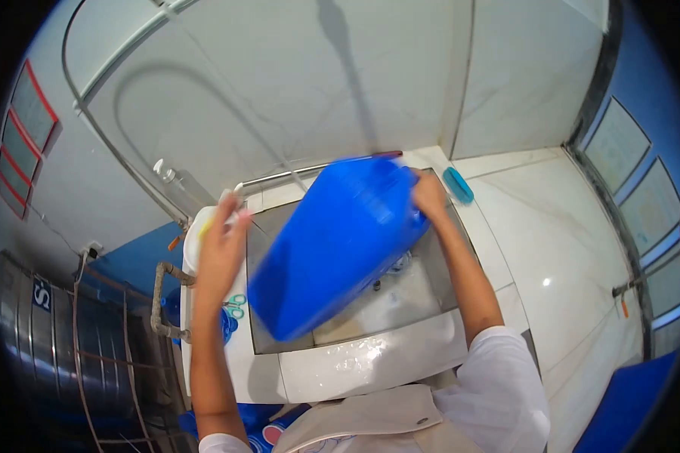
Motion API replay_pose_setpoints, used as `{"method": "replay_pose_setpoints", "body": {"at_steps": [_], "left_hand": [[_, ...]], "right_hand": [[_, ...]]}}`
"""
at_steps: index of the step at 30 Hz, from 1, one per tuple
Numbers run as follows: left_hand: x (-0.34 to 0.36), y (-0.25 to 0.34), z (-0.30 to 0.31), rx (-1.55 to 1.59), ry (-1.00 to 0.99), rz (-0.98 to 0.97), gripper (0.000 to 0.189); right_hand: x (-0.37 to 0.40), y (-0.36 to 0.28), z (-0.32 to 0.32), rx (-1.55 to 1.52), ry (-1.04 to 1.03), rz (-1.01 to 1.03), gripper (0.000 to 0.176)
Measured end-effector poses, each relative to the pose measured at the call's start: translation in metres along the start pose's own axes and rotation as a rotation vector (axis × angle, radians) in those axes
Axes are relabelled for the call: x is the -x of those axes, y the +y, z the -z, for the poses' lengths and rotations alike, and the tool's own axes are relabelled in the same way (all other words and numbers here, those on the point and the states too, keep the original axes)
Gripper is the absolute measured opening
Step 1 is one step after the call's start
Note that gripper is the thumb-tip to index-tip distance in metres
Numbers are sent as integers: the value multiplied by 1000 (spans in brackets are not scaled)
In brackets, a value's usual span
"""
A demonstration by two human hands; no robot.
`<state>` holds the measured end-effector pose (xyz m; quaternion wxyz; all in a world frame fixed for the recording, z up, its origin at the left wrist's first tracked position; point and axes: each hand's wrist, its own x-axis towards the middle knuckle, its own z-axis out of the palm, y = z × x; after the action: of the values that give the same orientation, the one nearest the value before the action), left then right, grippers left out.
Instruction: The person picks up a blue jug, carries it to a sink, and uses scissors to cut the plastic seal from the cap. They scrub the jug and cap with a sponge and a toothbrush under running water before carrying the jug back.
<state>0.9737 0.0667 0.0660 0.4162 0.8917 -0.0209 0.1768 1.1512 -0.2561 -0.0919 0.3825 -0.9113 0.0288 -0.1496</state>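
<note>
A large blue plastic jerrycan point(336, 234) is held tilted over the sink point(446, 275), blurred by motion. My right hand point(428, 196) is closed round its upper right end, where the handle seems to be; the fingers are partly hidden. To the left of the can, my left hand point(223, 241) is raised near the sink's left edge, slightly blurred. Its fingers look stretched apart, with nothing clearly held. Just behind it are a white pump nozzle point(238, 188) and something yellow that I cannot make out. Shallow water lies in the sink, partly hidden by the can.
A clear pump bottle point(183, 189) stands at the back left. Green-handled scissors point(236, 306) lie on the left ledge, and a teal brush point(458, 186) on the right ledge. Pipes point(159, 298) and a steel tank point(34, 340) are at left. The front ledge point(370, 370) is wet.
</note>
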Motion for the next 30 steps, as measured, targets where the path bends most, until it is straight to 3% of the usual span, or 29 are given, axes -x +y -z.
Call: {"method": "replay_pose_setpoints", "body": {"at_steps": [2,3,4,5,8,10,12,14,16,17,19,24,27,29,30], "left_hand": [[-11,-22,-46,-174,-75,-29,67],[-15,-24,-67,-282,-155,11,70],[-20,-33,-86,-386,-332,68,65],[-15,-42,-101,-271,-471,111,56],[4,-133,-158,-370,-363,173,46],[14,-157,-163,-180,-223,192,38],[20,-165,-164,-180,-172,257,32],[17,-172,-165,-174,-129,320,32],[15,-184,-168,-168,-90,365,33],[17,-188,-167,-169,-60,399,34],[21,-191,-160,-115,-29,450,37],[32,-208,-144,-9,8,541,43],[27,-213,-138,5,8,462,46],[15,-210,-127,-60,-142,217,48],[6,-211,-123,-57,-129,232,48]], "right_hand": [[25,-52,-21,161,36,235,30],[32,-71,-34,294,-134,317,56],[42,-76,-62,250,-52,551,59],[51,-81,-83,292,-67,724,62],[67,-97,-119,427,-271,889,66],[57,-101,-127,408,-491,931,59],[15,-126,-134,322,-882,860,47],[-20,-165,-134,160,-833,430,26],[-77,-148,-188,62,-844,716,16],[-75,-154,-183,62,-851,717,16],[-67,-179,-156,-356,-1029,-106,10],[-72,-189,-144,-213,-1182,-51,11],[-72,-194,-143,-266,-1240,-123,14],[-72,-197,-146,-344,-1272,-174,16],[-74,-198,-144,-362,-1267,-181,18]]}}
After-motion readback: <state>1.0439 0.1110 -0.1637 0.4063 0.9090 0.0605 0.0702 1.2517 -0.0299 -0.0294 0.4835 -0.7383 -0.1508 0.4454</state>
